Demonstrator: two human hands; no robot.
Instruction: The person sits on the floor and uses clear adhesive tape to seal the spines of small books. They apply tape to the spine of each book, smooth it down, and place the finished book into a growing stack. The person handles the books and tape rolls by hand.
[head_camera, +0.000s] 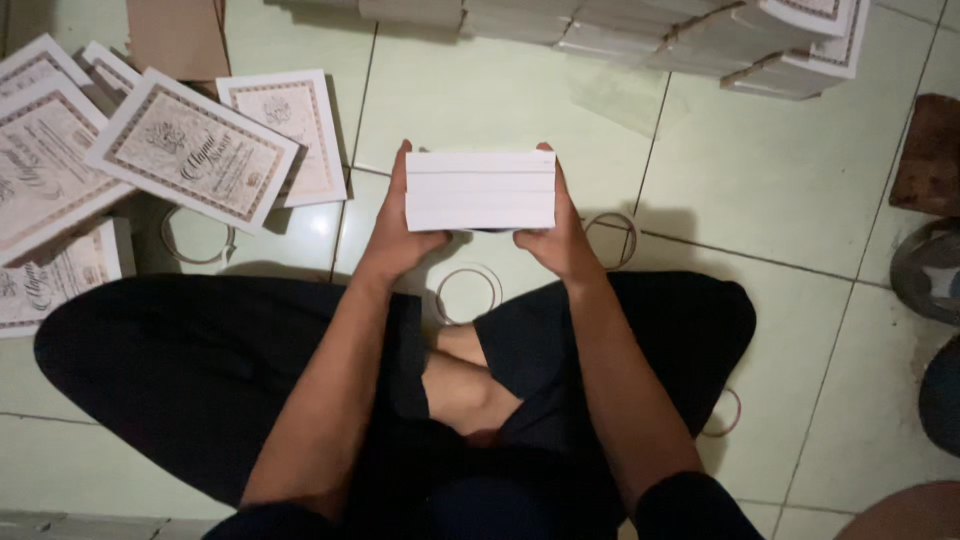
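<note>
Above your crossed legs, you hold a white stack of cards (480, 190) on edge, your left hand (397, 232) clasped on its left end and your right hand (560, 232) on its right end, fingers wrapped behind. Squeezing from both ends seems to keep the edges flush. Just below the stack, a rubber band (468, 292) lies on the tiled floor (760, 200), another just to its right, within easy reach. Left of the stack, loose printed cards (193, 150) with ornate borders lie fanned face up. Beyond the stack, toward the top right, bundled piles (700, 35) sit together.
</note>
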